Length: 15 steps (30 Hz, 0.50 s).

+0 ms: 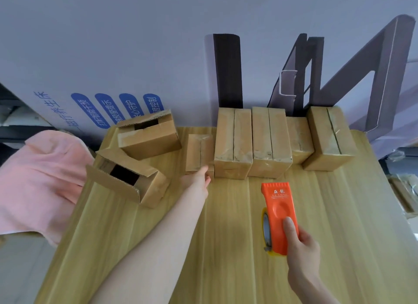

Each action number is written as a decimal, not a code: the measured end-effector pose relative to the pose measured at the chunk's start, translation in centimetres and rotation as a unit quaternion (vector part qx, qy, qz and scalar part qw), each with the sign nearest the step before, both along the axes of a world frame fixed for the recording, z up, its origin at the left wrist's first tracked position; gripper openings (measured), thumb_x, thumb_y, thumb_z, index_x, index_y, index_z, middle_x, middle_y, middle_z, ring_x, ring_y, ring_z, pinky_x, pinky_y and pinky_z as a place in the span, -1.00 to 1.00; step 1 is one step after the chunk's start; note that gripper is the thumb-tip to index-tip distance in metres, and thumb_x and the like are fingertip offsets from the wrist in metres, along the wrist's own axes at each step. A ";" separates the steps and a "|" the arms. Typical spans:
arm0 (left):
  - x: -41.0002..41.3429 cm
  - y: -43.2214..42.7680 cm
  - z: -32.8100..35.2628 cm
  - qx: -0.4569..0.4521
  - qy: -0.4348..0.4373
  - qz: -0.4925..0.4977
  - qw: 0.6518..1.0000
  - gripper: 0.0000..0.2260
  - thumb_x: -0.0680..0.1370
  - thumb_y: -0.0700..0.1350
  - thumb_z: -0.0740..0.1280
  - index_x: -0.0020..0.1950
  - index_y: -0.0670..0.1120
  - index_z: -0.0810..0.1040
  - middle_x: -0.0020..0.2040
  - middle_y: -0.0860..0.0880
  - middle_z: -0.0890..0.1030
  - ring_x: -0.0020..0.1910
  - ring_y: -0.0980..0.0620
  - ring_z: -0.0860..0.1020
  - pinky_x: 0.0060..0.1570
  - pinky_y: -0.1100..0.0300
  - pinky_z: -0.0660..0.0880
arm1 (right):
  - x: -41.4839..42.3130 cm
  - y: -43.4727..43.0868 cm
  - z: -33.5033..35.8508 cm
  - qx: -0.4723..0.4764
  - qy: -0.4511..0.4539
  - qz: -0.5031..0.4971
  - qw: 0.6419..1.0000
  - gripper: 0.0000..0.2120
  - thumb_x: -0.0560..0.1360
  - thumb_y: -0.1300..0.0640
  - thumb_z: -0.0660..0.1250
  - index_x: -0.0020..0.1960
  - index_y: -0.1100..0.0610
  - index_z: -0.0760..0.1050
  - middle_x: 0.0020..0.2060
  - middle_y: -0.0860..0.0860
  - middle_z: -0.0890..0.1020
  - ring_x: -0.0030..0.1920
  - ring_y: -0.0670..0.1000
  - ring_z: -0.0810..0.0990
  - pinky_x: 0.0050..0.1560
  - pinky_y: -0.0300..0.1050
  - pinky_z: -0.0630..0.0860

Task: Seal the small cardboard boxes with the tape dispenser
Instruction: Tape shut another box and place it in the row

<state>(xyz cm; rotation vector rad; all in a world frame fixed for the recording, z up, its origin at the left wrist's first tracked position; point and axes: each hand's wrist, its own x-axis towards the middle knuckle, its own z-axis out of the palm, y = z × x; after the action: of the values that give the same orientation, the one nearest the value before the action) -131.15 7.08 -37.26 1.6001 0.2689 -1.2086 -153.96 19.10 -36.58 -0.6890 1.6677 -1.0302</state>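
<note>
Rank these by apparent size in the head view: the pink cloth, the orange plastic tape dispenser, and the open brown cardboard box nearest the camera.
1. pink cloth, partly cut off by the frame edge
2. open brown cardboard box
3. orange plastic tape dispenser, smallest even though it is nearer the camera

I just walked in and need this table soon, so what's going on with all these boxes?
A person is sealing small cardboard boxes on a wooden table. The right hand holds an orange tape dispenser, while the left hand reaches out and touches a taped box beside the row of sealed boxes at the back. Two open boxes sit at the left, not yet sealed.
</note>
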 end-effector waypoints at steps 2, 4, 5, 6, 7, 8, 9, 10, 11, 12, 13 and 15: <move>0.1 -0.9 -0.1 0.000 -0.016 -0.005 1.000 -0.48 0.43 -0.21 0.50 0.33 -0.18 0.38 0.19 -0.16 0.51 -0.12 -0.05 0.58 -0.14 0.24 0.58 | 0.1 -0.3 -0.3 0.004 -0.005 0.004 1.000 -0.74 0.55 0.00 0.34 -0.14 0.18 0.62 -0.40 0.14 0.67 -0.48 0.24 0.63 -0.56 -0.14 0.52; 0.3 -1.7 -0.1 -0.011 -0.020 -0.008 1.000 -0.40 0.43 -0.16 0.50 0.39 -0.18 0.34 0.24 -0.16 0.51 -0.08 -0.06 0.61 -0.14 0.22 0.58 | 0.1 -0.4 -0.6 0.007 -0.009 0.004 1.000 -0.74 0.55 0.00 0.34 -0.13 0.19 0.62 -0.39 0.15 0.67 -0.47 0.24 0.63 -0.54 -0.10 0.54; 0.4 -2.1 0.0 -0.015 -0.020 -0.014 1.000 -0.36 0.43 -0.11 0.49 0.42 -0.18 0.30 0.27 -0.16 0.50 -0.02 -0.08 0.62 -0.10 0.19 0.58 | 0.0 -0.5 -0.7 0.008 -0.008 0.003 1.000 -0.74 0.55 0.00 0.34 -0.13 0.19 0.62 -0.39 0.15 0.67 -0.47 0.24 0.64 -0.53 -0.09 0.54; 0.5 -2.3 -0.1 -0.011 -0.029 -0.025 0.999 -0.33 0.44 -0.06 0.48 0.46 -0.17 0.26 0.31 -0.16 0.49 0.04 -0.10 0.62 -0.05 0.16 0.58 | 0.0 -0.5 -0.8 0.008 -0.006 0.002 1.000 -0.74 0.55 0.00 0.34 -0.13 0.19 0.63 -0.39 0.14 0.68 -0.47 0.24 0.64 -0.53 -0.09 0.55; 0.4 -2.4 -0.3 0.004 -0.060 -0.039 0.997 -0.31 0.46 -0.01 0.45 0.49 -0.15 0.22 0.34 -0.14 0.47 0.08 -0.11 0.62 0.00 0.13 0.57 | -0.1 -0.5 -0.9 0.009 -0.004 0.001 1.000 -0.74 0.55 -0.01 0.34 -0.13 0.18 0.63 -0.39 0.13 0.68 -0.47 0.23 0.64 -0.53 -0.10 0.54; 0.2 -2.1 -0.5 0.018 -0.121 -0.047 0.991 -0.33 0.49 0.02 0.42 0.49 -0.13 0.22 0.34 -0.13 0.47 0.11 -0.12 0.61 0.04 0.11 0.56 | -0.1 -0.6 -1.0 0.009 -0.003 -0.001 1.000 -0.74 0.55 -0.01 0.34 -0.13 0.18 0.63 -0.39 0.12 0.68 -0.47 0.22 0.64 -0.54 -0.10 0.54; 0.0 -1.7 -0.9 0.022 -0.216 -0.051 0.975 -0.41 0.52 0.01 0.40 0.47 -0.12 0.28 0.30 -0.12 0.49 0.11 -0.10 0.60 0.05 0.12 0.55 | -0.2 -0.6 -1.0 0.009 -0.003 -0.002 1.000 -0.74 0.55 -0.01 0.34 -0.13 0.18 0.63 -0.39 0.12 0.68 -0.47 0.21 0.64 -0.54 -0.11 0.54; -0.2 -1.0 -1.3 0.009 -0.326 -0.060 0.943 -0.53 0.53 -0.03 0.38 0.40 -0.11 0.38 0.21 -0.09 0.52 0.07 -0.05 0.59 0.03 0.20 0.54 | -0.2 -0.6 -1.1 0.008 -0.003 -0.004 1.000 -0.74 0.55 0.00 0.34 -0.13 0.18 0.63 -0.40 0.11 0.68 -0.48 0.18 0.64 -0.54 -0.12 0.54; -0.5 -0.3 -1.6 -0.016 -0.423 -0.088 0.902 -0.64 0.54 -0.07 0.38 0.31 -0.09 0.48 0.10 -0.03 0.53 0.00 0.02 0.57 -0.03 0.33 0.50 | -0.2 -0.6 -1.1 0.006 -0.001 -0.006 1.000 -0.74 0.54 0.00 0.34 -0.14 0.18 0.63 -0.41 0.09 0.68 -0.49 0.14 0.64 -0.55 -0.14 0.53; -0.8 0.3 -1.9 -0.041 -0.490 -0.133 0.860 -0.72 0.53 -0.09 0.39 0.24 -0.07 0.55 0.04 0.01 0.53 -0.05 0.06 0.55 -0.12 0.44 0.43 | -0.2 -0.6 -1.1 0.004 0.000 -0.006 1.000 -0.74 0.54 0.00 0.34 -0.14 0.18 0.63 -0.42 0.08 0.67 -0.50 0.10 0.64 -0.55 -0.18 0.52; -1.0 0.7 -2.1 -0.059 -0.528 -0.181 0.828 -0.74 0.52 -0.10 0.41 0.20 -0.06 0.58 0.02 0.04 0.53 -0.08 0.08 0.54 -0.17 0.48 0.37 | -0.1 -0.6 -1.2 0.003 0.000 -0.005 1.000 -0.74 0.54 -0.01 0.34 -0.14 0.17 0.63 -0.42 0.08 0.67 -0.51 0.10 0.64 -0.55 -0.20 0.51; -1.0 0.8 -2.5 -0.064 -0.547 -0.253 0.796 -0.72 0.50 -0.07 0.43 0.19 -0.09 0.61 0.09 0.03 0.57 -0.02 0.08 0.55 -0.08 0.41 0.39 | 0.0 -0.5 -1.2 0.005 -0.004 -0.004 1.000 -0.75 0.54 -0.02 0.34 -0.13 0.15 0.63 -0.40 0.11 0.68 -0.49 0.17 0.64 -0.54 -0.17 0.53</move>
<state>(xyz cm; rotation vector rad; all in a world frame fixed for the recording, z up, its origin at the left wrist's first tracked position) -132.19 7.88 -39.77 2.0370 -1.0180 -0.4492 -153.95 18.56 -37.80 -0.6706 1.6700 -1.0286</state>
